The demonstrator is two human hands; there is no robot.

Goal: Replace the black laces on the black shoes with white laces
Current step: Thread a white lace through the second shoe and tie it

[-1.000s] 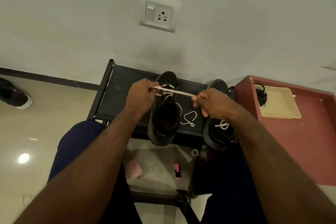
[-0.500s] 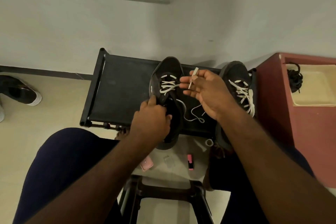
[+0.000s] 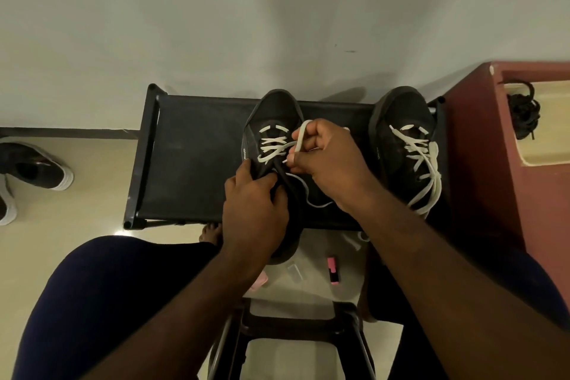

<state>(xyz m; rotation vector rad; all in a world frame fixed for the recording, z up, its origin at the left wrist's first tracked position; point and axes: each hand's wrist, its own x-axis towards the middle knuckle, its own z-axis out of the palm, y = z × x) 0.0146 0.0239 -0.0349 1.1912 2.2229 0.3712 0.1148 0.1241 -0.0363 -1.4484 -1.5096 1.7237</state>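
Lacing centre shoe (image 3: 273,108) on bench (image 3: 191,157), head view: lower eyelets done, upper ones to go. Right hand (image 3: 327,160) pinches white lace (image 3: 300,136); left hand (image 3: 253,210) grips shoe collar. Other shoe (image 3: 401,114) prob done. Black laces (image 3: 522,108) in tray (image 3: 549,148).

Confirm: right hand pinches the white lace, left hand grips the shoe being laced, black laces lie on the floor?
Wrong on one point: the head view shows the black laces lying in the cream tray on the red cabinet, not on the floor. The right hand does pinch the white lace, and the left hand grips the shoe being laced.
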